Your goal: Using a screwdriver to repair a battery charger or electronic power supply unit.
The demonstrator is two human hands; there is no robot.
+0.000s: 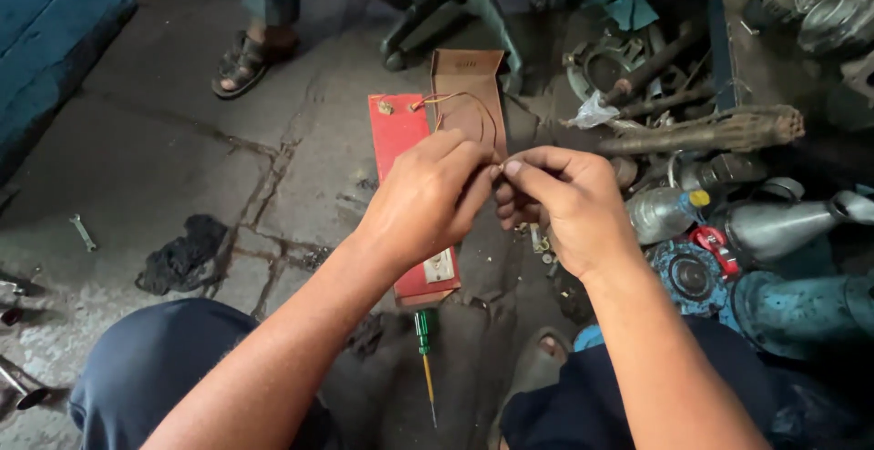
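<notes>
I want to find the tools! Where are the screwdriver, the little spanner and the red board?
screwdriver (pixel 421 332), head view, on its green handle.
spanner (pixel 83 232), head view, on the middle of its shaft.
red board (pixel 397 136), head view, on its bare upper part.

thin copper wire | looped (arching) over red board | end pinched at fingertips

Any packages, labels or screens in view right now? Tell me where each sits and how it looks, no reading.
Brown cardboard flap: upright behind the hands, plain tan.
Red flat panel: on the floor under the left hand, pale tag near its lower end.
Clear plastic bottle: lying right, yellow cap.
No screens.
</notes>
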